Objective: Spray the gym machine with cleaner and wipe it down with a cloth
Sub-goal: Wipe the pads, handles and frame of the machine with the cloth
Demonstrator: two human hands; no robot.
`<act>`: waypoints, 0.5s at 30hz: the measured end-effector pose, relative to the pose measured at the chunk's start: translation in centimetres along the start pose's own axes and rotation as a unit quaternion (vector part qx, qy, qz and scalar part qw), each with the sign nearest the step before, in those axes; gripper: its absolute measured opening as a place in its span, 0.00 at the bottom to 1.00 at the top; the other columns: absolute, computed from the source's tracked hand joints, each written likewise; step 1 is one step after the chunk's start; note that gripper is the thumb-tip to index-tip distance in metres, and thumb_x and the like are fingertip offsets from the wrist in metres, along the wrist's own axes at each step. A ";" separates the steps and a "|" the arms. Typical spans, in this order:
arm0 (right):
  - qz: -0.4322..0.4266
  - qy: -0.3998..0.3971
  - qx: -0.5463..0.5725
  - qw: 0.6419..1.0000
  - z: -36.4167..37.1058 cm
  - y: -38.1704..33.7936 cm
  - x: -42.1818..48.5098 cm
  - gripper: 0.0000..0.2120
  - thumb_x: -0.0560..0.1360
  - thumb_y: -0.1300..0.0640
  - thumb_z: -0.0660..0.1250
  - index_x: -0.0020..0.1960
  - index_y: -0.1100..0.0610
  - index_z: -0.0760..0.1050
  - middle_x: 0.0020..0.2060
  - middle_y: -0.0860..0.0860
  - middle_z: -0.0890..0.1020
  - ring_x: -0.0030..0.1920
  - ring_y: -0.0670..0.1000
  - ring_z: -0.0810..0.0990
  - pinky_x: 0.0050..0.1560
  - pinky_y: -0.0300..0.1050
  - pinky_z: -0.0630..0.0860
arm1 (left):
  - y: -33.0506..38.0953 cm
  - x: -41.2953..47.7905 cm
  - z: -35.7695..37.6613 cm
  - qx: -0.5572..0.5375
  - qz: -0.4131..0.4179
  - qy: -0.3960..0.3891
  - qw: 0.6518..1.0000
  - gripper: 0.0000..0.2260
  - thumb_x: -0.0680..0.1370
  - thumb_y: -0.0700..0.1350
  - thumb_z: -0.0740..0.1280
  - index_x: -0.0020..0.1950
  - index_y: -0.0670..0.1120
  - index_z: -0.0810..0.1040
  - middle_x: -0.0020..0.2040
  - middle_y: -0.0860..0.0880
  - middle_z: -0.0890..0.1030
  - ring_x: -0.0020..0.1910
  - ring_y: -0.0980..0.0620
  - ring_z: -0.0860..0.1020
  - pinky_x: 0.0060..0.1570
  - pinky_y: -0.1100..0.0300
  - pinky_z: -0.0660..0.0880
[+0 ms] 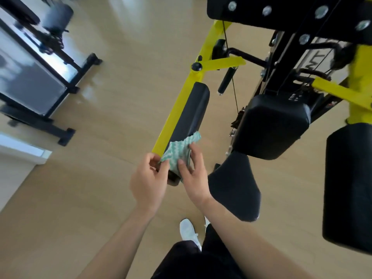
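Over near end of black arm pad (190, 111) on gym machine's (285, 57) yellow bar (179, 99): draped cloth (179, 151), white with teal zigzag stripes, wavy far edge, rumpled. Pinched at left corner by left hand (150, 179), thumb against fingertips. Clasped from right by right hand (194, 175), thumb and curved fingers on fabric. Black seat pad (235, 190) just right of it.

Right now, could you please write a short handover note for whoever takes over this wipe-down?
Hands: left hand pinches the cloth; right hand grips it over the near end of the arm pad.
The cloth lies draped on that pad beside the yellow bar. No spray bottle in view.
Done: cannot tell what is wiped.
Left: wipe this pad, then the seat.
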State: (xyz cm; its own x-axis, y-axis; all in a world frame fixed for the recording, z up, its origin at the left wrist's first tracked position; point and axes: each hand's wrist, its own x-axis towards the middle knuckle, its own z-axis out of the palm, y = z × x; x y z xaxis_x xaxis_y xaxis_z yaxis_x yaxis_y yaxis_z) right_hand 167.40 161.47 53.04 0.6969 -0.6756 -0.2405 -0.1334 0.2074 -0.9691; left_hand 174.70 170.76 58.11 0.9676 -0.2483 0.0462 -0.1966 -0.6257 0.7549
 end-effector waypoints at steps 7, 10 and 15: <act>0.064 -0.037 0.051 0.996 0.5 0.1 2.6 0.38 0.78 0.38 0.66 0.81 0.34 0.49 0.80 0.39 0.62 0.78 0.41 0.64 0.79 0.54 0.63 | 0.1 2.0 1.3 0.098 0.041 0.027 0.994 0.06 0.77 0.48 0.75 0.49 0.49 0.79 0.39 0.55 0.78 0.41 0.43 0.80 0.37 0.55 0.68; 0.062 -0.036 0.021 0.997 0.2 -0.8 5.9 0.43 0.75 0.33 0.62 0.82 0.36 0.43 0.83 0.42 0.55 0.81 0.44 0.57 0.82 0.54 0.57 | 1.5 4.7 2.3 0.101 0.039 -0.016 0.994 0.07 0.78 0.52 0.73 0.48 0.52 0.77 0.39 0.56 0.78 0.42 0.46 0.79 0.39 0.53 0.71; 0.060 -0.015 0.028 0.998 -1.3 -2.8 12.4 0.46 0.74 0.33 0.61 0.84 0.43 0.41 0.83 0.46 0.57 0.81 0.48 0.60 0.81 0.53 0.58 | 4.3 9.9 5.8 0.091 0.033 -0.065 0.993 0.09 0.79 0.56 0.71 0.48 0.53 0.75 0.39 0.56 0.77 0.45 0.47 0.79 0.45 0.50 0.75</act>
State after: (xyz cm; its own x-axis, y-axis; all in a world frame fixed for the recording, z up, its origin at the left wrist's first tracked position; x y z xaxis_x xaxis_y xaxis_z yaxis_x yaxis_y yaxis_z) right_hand 175.48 151.57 52.75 0.6994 -0.6219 -0.3523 -0.1785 0.3253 -0.9286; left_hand 182.52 161.31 58.04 0.9252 -0.3794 -0.0026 -0.2956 -0.7253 0.6217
